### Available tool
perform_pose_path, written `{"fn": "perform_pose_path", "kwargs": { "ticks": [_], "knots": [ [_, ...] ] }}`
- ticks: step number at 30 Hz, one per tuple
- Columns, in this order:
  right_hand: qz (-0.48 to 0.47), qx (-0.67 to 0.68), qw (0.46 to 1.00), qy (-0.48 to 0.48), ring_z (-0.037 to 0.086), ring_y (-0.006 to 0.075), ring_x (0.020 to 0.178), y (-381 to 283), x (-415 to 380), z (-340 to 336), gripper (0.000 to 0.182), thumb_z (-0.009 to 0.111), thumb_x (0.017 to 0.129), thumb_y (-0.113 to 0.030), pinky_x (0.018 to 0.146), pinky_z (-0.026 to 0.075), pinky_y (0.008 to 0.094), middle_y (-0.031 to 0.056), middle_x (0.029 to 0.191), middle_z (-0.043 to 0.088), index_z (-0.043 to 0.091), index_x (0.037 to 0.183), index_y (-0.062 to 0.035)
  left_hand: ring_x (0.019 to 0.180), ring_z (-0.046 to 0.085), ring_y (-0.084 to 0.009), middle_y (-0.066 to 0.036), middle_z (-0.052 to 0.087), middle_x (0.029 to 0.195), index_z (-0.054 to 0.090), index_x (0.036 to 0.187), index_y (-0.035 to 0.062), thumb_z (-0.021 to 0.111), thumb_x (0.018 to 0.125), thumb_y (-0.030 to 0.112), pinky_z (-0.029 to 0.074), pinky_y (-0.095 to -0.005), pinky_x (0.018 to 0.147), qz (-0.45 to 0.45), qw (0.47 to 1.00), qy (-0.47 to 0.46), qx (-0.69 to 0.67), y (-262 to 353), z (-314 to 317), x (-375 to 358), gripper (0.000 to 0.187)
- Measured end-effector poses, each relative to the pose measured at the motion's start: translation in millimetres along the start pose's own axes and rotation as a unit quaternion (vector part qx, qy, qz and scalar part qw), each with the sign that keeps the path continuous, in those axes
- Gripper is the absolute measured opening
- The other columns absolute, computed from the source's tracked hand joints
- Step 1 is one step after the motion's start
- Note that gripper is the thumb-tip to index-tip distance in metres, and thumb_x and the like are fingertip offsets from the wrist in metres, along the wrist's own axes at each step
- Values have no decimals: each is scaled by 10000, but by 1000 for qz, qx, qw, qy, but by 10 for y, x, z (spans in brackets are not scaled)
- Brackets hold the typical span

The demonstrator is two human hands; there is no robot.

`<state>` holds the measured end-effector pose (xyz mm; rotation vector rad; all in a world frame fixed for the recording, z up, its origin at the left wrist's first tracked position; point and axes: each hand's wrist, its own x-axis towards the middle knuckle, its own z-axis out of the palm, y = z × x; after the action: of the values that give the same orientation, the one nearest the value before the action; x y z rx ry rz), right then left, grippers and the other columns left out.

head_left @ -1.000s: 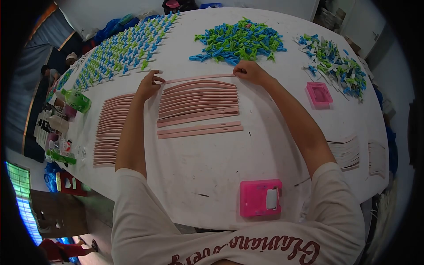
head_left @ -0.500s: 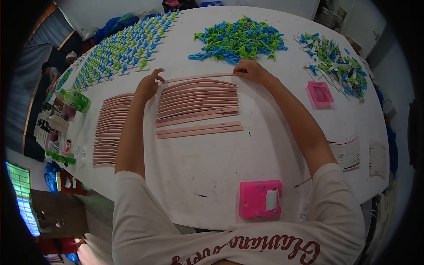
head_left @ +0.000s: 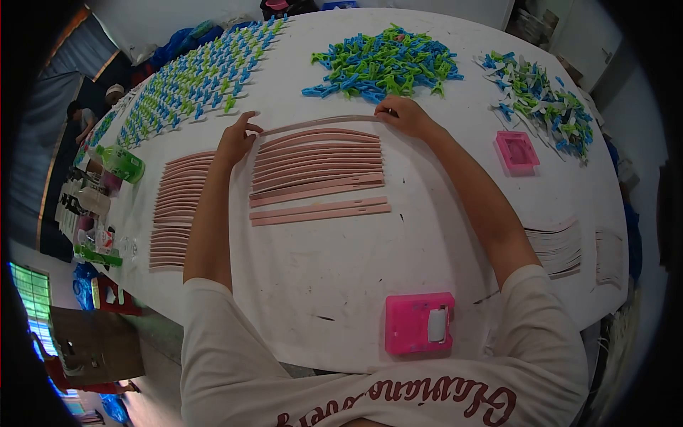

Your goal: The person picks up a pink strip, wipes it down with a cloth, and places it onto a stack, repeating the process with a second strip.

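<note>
My left hand (head_left: 236,138) is closed on the left end of a thin pink strip (head_left: 320,122), its index finger lifted. The strip's right end is pinched between the fingers of my right hand (head_left: 407,117). Held at both ends, it bows slightly and shows its narrow edge. Just below it lies a row of similar pink strips (head_left: 317,158), mostly standing on edge and curved. Two flat strips (head_left: 321,211) with small slots near their right ends rest closer to me. Another group of pink strips (head_left: 173,206) is partly hidden behind my left forearm.
Beyond my hands is a heap of blue and green clips (head_left: 388,64). Rows of clips (head_left: 199,75) spread at far left, with a mixed pile (head_left: 544,103) at right. Pink boxes (head_left: 420,323) (head_left: 516,151), bottles (head_left: 121,162) and pale strips (head_left: 555,248) also lie on the white table (head_left: 299,285).
The held strip has turned from its flat face to its edge and bows upward more. Both hands stay nearly in place. At lower left, a person in red has shifted.
</note>
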<state>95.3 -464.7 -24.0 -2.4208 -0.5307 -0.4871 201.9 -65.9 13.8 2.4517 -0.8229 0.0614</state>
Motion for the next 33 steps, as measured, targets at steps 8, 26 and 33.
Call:
{"fn": "perform_pose_path", "kwargs": {
  "ticks": [8,26,33],
  "knots": [
    [104,24,994,-33,567,180,707,-25,43,0,150,613,847,-189,663,453,312,77,796,612,637,896,-50,645,533,-128,-68,691,931,473,1260,88,665,771,17,468,-267,634,-44,998,43,-14,-31,63,45,530],
    [147,59,987,-23,551,127,640,-17,19,47,132,644,770,-168,611,449,275,36,724,602,642,843,-57,674,526,-113,-100,666,895,430,1307,34,668,794,91,469,-252,641,-99,989,68,-87,-68,148,54,569],
    [120,45,992,-1,536,106,610,-24,-22,75,139,684,738,-166,583,443,255,18,690,586,643,815,-57,677,522,-109,-91,662,880,439,1295,32,665,792,79,463,-242,628,-92,990,55,-90,-14,117,5,554]
  ]
}}
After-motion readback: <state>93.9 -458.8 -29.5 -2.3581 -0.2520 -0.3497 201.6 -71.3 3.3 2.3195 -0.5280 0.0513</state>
